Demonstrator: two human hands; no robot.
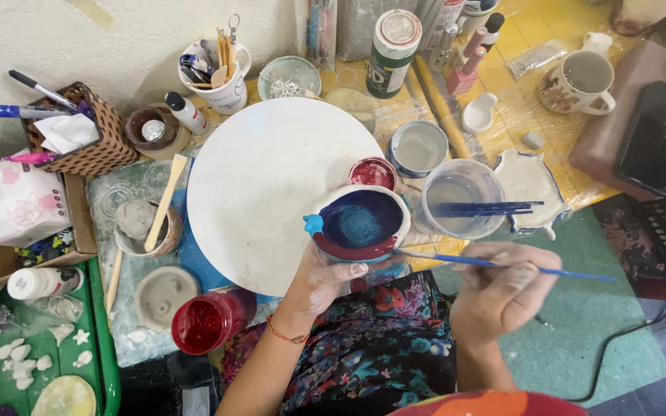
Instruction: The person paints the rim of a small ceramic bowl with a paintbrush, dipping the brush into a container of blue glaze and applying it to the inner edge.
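Head view: left hand (325,281) cups one small bowl (361,223) from below, fingers clamped on its near side, over edge of round white board (271,185). Bowl blue inside, red rim. Looks like clay: hard, light, easy to break, wet paint likely slippery. Best held under base, as now. Right hand (502,293) fingers pinch one thin blue brush (495,264), tip at bowl rim. Two red paint pots (206,323). One water cup (460,196) holding more brushes. One mug (580,81).
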